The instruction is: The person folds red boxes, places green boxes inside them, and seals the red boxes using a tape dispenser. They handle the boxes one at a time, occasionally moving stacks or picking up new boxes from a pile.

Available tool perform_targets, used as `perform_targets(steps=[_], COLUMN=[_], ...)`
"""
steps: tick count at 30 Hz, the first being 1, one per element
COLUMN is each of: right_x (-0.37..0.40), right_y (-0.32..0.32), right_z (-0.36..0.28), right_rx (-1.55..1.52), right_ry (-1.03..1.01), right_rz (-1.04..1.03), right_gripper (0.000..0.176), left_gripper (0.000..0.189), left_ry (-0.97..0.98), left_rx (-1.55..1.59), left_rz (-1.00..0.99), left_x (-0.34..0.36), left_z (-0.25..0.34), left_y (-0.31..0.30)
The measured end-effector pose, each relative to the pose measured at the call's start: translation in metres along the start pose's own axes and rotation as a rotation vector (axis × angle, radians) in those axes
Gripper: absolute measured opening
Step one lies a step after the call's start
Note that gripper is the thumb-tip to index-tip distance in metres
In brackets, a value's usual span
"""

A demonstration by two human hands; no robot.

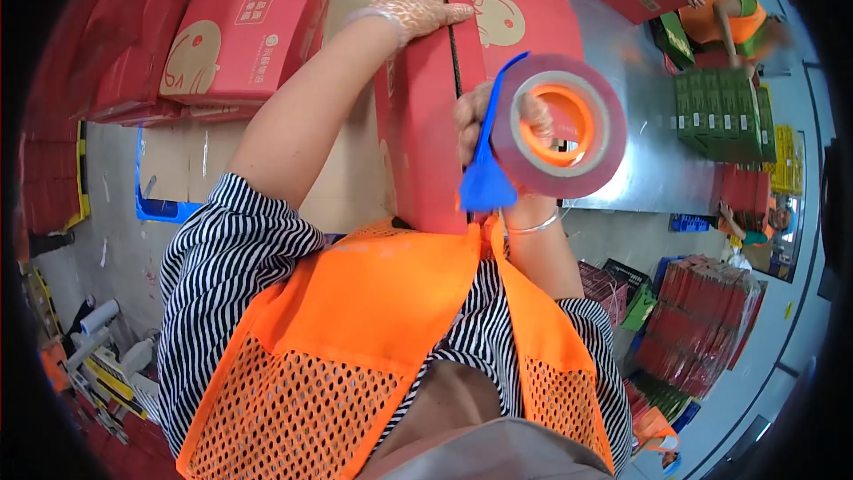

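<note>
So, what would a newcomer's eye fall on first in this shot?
Probably the big roll of tape with its orange core and blue handle-like piece, held in the right hand right of centre. Next, the bright orange vest filling the lower middle. Then the patterned glove on the left hand, at the red box in the upper middle.

On the table (644, 169), the carton (422, 133) lies right of the stacked boxes (253, 22).
</note>
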State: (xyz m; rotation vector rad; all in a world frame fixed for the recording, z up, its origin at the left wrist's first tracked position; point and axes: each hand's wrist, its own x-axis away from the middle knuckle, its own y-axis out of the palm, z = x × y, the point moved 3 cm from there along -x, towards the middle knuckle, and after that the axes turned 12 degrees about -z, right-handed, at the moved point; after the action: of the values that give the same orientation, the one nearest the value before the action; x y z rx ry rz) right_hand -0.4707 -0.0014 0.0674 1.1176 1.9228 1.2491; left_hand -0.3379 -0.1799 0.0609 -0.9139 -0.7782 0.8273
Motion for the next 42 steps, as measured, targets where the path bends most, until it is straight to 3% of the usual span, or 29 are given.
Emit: perform_targets(steps=[1,2,4,5,6,7,8,10,16,18,20,23,24,26,33,35,36,38,39,41,42], right_x=[-0.010,-0.019,-0.032,-0.045,-0.061,-0.074,-0.095,-0.114,-0.219,-0.247,-0.273,-0.299,-0.305,-0.295,-0.276,-0.256,-0.249,-0.233,-0.235,-0.231,-0.234], right_y=[0.012,0.002,-0.039,-0.051,-0.060,-0.066,-0.099,-0.090,-0.111,-0.116,-0.125,-0.147,-0.164,-0.180,-0.085,-0.043,-0.033,-0.037,-0.038,-0.025,-0.024], right_z=[-0.005,-0.017,-0.075,-0.094,-0.111,-0.126,-0.138,-0.143,-0.148,-0.133,-0.113,-0.077,-0.053,-0.043,-0.072,-0.081,-0.082,-0.075,-0.071,-0.067,-0.059], right_rx=[-0.401,-0.399,0.438,0.461,0.486,0.551,0.805,0.566,0.586,0.546,0.863,0.794,0.583,0.768,0.772,1.455,1.666,0.681,0.685,2.090,2.092], right_ry=[0.088,0.095,-0.356,-0.347,-0.337,-0.448,-0.376,-0.477,-0.485,-0.446,-0.242,0.126,0.169,0.282,0.338,-0.010,-0.417,0.092,0.093,-0.849,-0.850], right_rz=[-0.145,-0.150,0.254,0.192,0.128,0.256,-0.004,0.223,0.187,0.166,0.160,0.095,0.141,0.194,0.018,-0.345,-0.665,-0.179,-0.182,-0.439,-0.440], right_gripper=[0.032,0.032,0.024,0.023,0.021,0.018,0.014,0.014,0.016,0.020,0.025,0.037,0.039,0.041,0.036,0.027,0.023,0.033,0.033,0.034,0.034], left_gripper=[0.056,0.056,0.046,0.035,0.031,0.027,0.024,0.018,0.020,0.023,0.029,0.032,0.032,0.032,0.030,0.030,0.028,0.027,0.025,0.023,0.022], left_ry=[-0.005,-0.011,0.073,0.161,0.187,0.210,0.236,0.263,0.202,0.161,0.171,0.156,0.166,0.156,0.196,0.186,0.182,0.181,0.224,0.265,0.279], left_rx=[-0.078,-0.079,-0.167,-0.249,-0.285,-0.323,-0.318,-0.296,-0.195,-0.124,-0.106,-0.067,-0.045,-0.065,-0.007,-0.005,0.001,0.009,-0.024,-0.057,-0.059], left_rz=[0.007,0.013,0.416,0.538,0.510,0.482,0.413,0.307,0.329,0.353,0.322,0.321,0.340,0.347,0.400,0.390,0.364,0.340,0.408,0.478,0.422], left_x=[-0.008,-0.007,0.008,0.015,0.023,0.034,0.046,0.072,0.106,0.108,0.106,0.099,0.098,0.096,0.096,0.095,0.096,0.099,0.101,0.107,0.107], left_z=[0.001,-0.001,0.006,0.007,0.009,0.010,0.010,0.017,0.027,0.025,0.025,0.025,0.026,0.027,0.027,0.026,0.026,0.028,0.029,0.033,0.037], left_y=[0.009,0.020,0.027,0.028,0.028,0.027,0.029,0.029,0.032,0.032,0.034,0.034,0.036,0.039,0.040,0.037,0.036,0.040,0.045,0.047,0.048])
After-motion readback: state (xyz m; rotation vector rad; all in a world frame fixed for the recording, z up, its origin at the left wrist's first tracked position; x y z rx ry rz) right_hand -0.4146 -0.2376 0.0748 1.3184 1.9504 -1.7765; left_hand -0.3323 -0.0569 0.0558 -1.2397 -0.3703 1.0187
